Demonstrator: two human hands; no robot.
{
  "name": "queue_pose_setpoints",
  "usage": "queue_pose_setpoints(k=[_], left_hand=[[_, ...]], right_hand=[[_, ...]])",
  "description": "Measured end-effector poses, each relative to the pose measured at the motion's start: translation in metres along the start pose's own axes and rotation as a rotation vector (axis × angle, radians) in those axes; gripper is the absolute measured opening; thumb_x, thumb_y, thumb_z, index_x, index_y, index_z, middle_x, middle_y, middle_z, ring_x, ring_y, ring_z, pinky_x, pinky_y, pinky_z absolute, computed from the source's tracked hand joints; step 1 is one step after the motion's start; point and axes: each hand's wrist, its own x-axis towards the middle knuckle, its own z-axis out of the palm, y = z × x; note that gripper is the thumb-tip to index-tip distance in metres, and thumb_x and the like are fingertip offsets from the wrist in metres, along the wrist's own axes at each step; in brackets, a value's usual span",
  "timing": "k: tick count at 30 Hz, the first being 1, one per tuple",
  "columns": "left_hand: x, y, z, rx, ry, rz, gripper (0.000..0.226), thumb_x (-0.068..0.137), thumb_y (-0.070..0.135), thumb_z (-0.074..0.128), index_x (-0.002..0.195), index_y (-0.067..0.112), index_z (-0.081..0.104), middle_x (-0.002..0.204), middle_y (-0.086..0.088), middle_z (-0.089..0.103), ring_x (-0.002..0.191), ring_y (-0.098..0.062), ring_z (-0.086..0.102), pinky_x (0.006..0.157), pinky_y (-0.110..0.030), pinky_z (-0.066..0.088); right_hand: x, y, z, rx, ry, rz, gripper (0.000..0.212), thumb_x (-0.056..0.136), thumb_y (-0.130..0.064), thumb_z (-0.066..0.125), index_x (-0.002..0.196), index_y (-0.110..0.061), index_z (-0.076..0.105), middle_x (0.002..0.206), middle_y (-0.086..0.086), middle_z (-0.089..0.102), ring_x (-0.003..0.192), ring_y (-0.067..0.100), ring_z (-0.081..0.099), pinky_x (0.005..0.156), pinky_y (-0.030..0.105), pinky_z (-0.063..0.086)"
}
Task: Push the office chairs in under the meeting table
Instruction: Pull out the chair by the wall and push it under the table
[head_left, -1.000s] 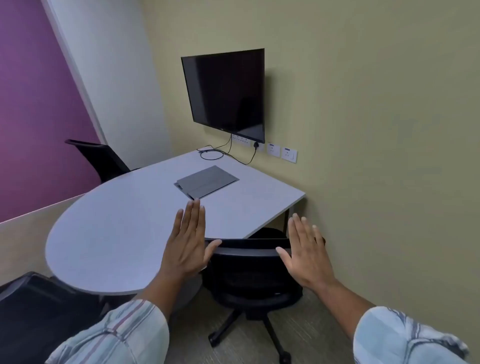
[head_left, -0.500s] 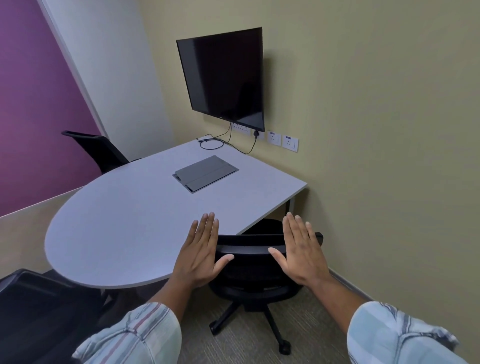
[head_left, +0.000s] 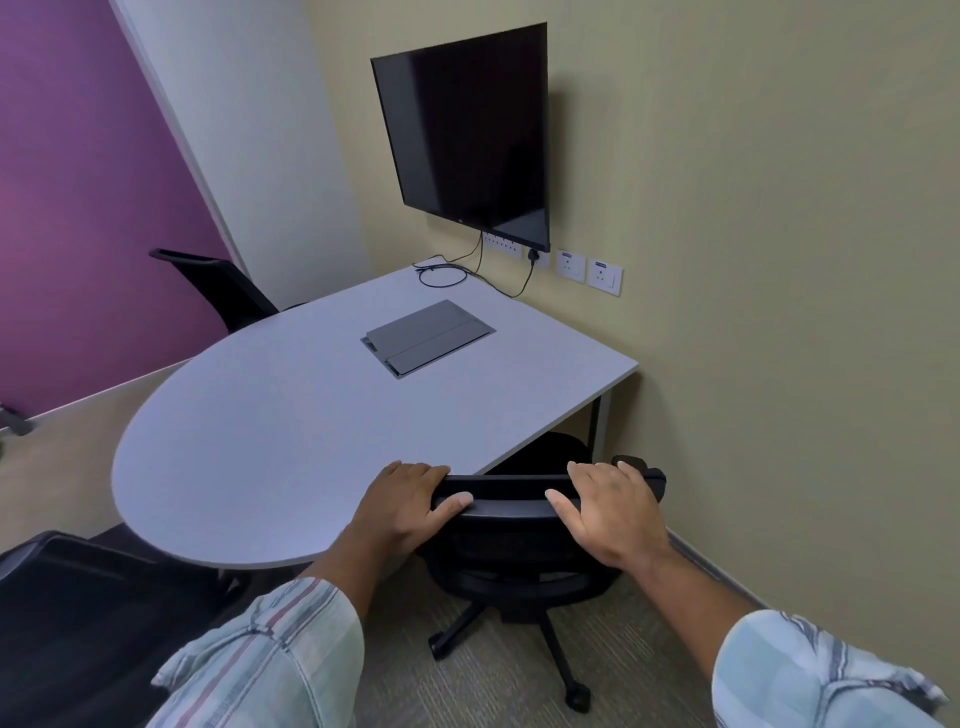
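Sleeves (head_left: 270, 660) of pale striped cloth fill the bottom corners, one on each forearm. Both hands grasp the top rail of the nearest office chair (head_left: 519, 545): the left hand (head_left: 400, 506) wraps the rail's left end with fingers curled over the far side and thumb on the near face, and the right hand (head_left: 613, 512) clasps the right end the same way. The rail's long axis runs left to right between the hands, roughly along the near table edge. This chair faces away from the person, toward the table (head_left: 291, 426) and the wall beyond; its seat is partly under the tabletop near the right corner, while its back and wheeled base stand out on the carpet. A second chair (head_left: 78, 613) sits at the lower left, beside the table's rounded end; how far under it goes cannot be told.

On the tabletop lies a flat grey cover panel (head_left: 426, 335), its long side angled toward the far right. A third chair (head_left: 218, 286) shows its back past the far left edge. Cables (head_left: 441, 275) coil near the wall sockets (head_left: 587, 267), under a dark wall screen (head_left: 467, 135).
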Motion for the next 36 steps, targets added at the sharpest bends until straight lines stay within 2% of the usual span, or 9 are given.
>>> queue_pose_setpoints(k=[2,4,8,11,17,23,27,31,36], left_hand=[[0.007,0.004,0.001,0.009,0.011,0.007,0.101,0.091,0.097,0.005,0.128,0.028,0.068,0.111,0.004,0.075,0.099,-0.020,0.066,0.097,-0.044,0.053],[0.013,0.010,0.003,0.010,0.012,0.018,0.094,0.092,0.097,0.008,0.115,0.029,0.068,0.096,0.007,0.072,0.085,-0.016,0.064,0.084,-0.043,0.057],[0.023,0.023,0.004,-0.001,0.009,0.046,0.081,0.096,0.095,0.016,0.101,0.030,0.063,0.084,0.009,0.068,0.074,-0.013,0.062,0.073,-0.042,0.057],[0.030,0.034,0.010,-0.011,0.040,0.051,0.074,0.098,0.092,0.023,0.096,0.029,0.061,0.079,0.009,0.065,0.071,-0.012,0.060,0.070,-0.042,0.055],[0.053,0.058,0.024,0.034,0.062,-0.014,0.087,0.094,0.097,0.015,0.104,0.027,0.065,0.084,0.009,0.067,0.075,-0.016,0.062,0.072,-0.043,0.055],[0.070,0.081,0.028,0.059,0.093,-0.092,0.085,0.094,0.095,0.013,0.096,0.026,0.062,0.080,0.008,0.066,0.073,-0.019,0.062,0.071,-0.040,0.052],[0.084,0.089,0.028,0.058,0.103,-0.126,0.081,0.099,0.088,0.009,0.095,0.026,0.061,0.079,0.007,0.065,0.072,-0.020,0.061,0.071,-0.041,0.051],[0.097,0.095,0.028,0.063,0.113,-0.160,0.071,0.105,0.079,0.016,0.093,0.024,0.059,0.079,0.005,0.065,0.071,-0.023,0.060,0.070,-0.041,0.050],[0.116,0.104,0.028,0.080,0.100,-0.211,0.068,0.104,0.075,0.017,0.091,0.022,0.058,0.079,0.004,0.064,0.071,-0.024,0.060,0.069,-0.041,0.048]], right_hand=[[0.004,0.010,0.001,0.009,0.030,-0.019,0.088,0.105,-0.074,0.014,0.139,-0.015,0.068,0.131,0.001,0.075,0.125,0.023,0.067,0.117,0.051,0.045],[0.009,0.023,0.004,0.013,0.048,-0.039,0.077,0.106,-0.070,0.025,0.135,-0.015,0.071,0.127,0.000,0.077,0.121,0.022,0.069,0.115,0.051,0.047],[0.029,0.053,0.008,0.042,0.035,-0.063,0.071,0.105,-0.067,0.030,0.132,-0.017,0.073,0.123,-0.002,0.077,0.118,0.022,0.069,0.116,0.051,0.046],[0.046,0.076,0.010,0.053,0.035,-0.086,0.069,0.104,-0.067,0.032,0.131,-0.019,0.073,0.124,-0.002,0.077,0.119,0.021,0.068,0.117,0.050,0.045],[0.078,0.114,0.012,0.074,0.027,-0.135,0.065,0.104,-0.064,0.035,0.131,-0.018,0.073,0.125,-0.002,0.077,0.120,0.021,0.068,0.118,0.049,0.043],[0.109,0.143,0.013,0.090,0.025,-0.195,0.061,0.102,-0.057,0.038,0.128,-0.017,0.074,0.120,0.001,0.078,0.115,0.025,0.069,0.115,0.051,0.045],[0.129,0.156,0.016,0.096,0.000,-0.224,0.061,0.100,-0.054,0.038,0.130,-0.015,0.074,0.122,0.004,0.078,0.115,0.028,0.069,0.116,0.052,0.044],[0.152,0.166,0.018,0.092,-0.027,-0.269,0.061,0.100,-0.052,0.037,0.129,-0.014,0.074,0.122,0.005,0.078,0.115,0.029,0.069,0.115,0.054,0.044],[0.176,0.177,0.017,0.067,-0.034,-0.313,0.057,0.099,-0.044,0.032,0.124,-0.014,0.073,0.119,0.004,0.076,0.111,0.028,0.067,0.110,0.050,0.041]])
